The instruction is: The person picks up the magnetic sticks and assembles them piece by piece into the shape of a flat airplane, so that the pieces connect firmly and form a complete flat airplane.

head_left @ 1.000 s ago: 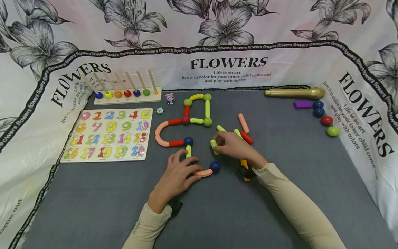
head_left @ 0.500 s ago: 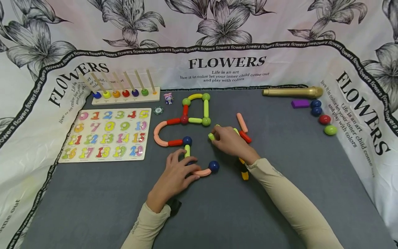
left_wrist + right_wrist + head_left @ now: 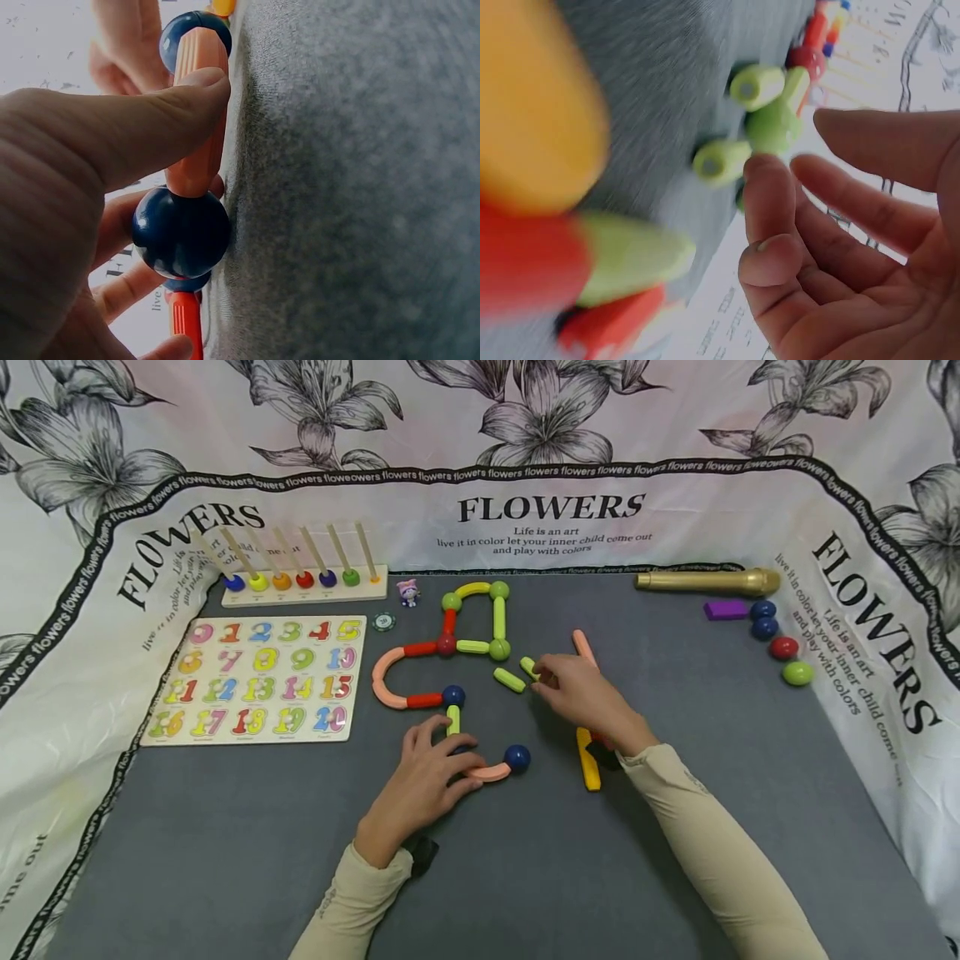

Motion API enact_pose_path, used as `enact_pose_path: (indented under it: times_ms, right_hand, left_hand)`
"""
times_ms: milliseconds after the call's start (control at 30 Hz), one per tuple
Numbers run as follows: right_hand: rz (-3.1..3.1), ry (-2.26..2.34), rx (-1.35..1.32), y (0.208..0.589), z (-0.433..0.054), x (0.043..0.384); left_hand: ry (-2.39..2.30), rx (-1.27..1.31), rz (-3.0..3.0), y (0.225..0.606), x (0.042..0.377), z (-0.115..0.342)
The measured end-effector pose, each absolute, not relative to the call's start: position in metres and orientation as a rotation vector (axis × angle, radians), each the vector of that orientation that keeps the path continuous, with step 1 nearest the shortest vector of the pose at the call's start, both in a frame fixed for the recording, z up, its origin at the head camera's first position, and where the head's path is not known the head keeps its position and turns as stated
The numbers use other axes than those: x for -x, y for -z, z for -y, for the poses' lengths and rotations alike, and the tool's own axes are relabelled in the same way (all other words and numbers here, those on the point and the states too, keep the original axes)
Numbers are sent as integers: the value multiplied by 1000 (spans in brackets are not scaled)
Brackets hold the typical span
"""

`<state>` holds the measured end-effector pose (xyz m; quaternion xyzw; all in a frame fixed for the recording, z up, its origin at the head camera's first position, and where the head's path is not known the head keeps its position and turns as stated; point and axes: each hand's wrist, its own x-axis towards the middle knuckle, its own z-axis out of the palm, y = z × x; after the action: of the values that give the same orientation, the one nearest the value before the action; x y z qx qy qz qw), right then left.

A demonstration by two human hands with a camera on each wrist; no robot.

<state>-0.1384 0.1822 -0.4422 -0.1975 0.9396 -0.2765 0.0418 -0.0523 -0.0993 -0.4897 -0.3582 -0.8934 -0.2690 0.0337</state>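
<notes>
My left hand (image 3: 420,781) pinches a curved peach magnetic stick (image 3: 196,169) between thumb and fingers; the thumb lies along it in the left wrist view. A blue ball (image 3: 517,758) joins its right end, and another blue ball (image 3: 182,232) sits at the other end, under the fingers. A green stick (image 3: 453,720) runs from there up to a further blue ball (image 3: 453,696). My right hand (image 3: 585,697) hovers with loosely curled fingers, holding nothing. By its fingertips lie a loose green stick (image 3: 510,680) and a second green stick (image 3: 529,668).
The joined red, peach and green chain (image 3: 390,677) extends behind the left hand. Under the right forearm lies a yellow stick (image 3: 588,760); a peach stick (image 3: 583,645) lies behind. A number board (image 3: 255,681), peg rack (image 3: 307,593), gold microphone (image 3: 708,582) and loose balls (image 3: 783,648) surround the work.
My right hand carried the green stick away from me, let it go on the table, and drew off to the right beside the second green stick. The left hand has stayed in place.
</notes>
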Motion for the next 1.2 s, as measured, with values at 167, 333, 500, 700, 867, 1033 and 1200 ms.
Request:
enact_pose_path:
  times_ms: [167, 333, 500, 700, 867, 1033, 1200]
  right_hand:
    - [-2839, 838, 534, 437, -212, 121]
    - [-2777, 806, 485, 434, -232, 101]
    - [-2763, 717, 494, 433, -236, 82]
    - [-2795, 596, 425, 438, -227, 68]
    - [-2827, 459, 389, 437, -217, 69]
    - [-2821, 463, 383, 435, -211, 73]
    - [-2780, 758, 329, 440, -207, 82]
  left_hand:
    - [827, 1099, 2759, 488, 53, 98]
    - [830, 1094, 2780, 487, 52, 97]
    - [833, 1090, 2788, 487, 52, 97]
    - [837, 1094, 2776, 488, 52, 96]
    - [846, 1087, 2786, 489, 52, 97]
    - [844, 1093, 2772, 490, 52, 98]
    - [844, 1093, 2769, 490, 53, 97]
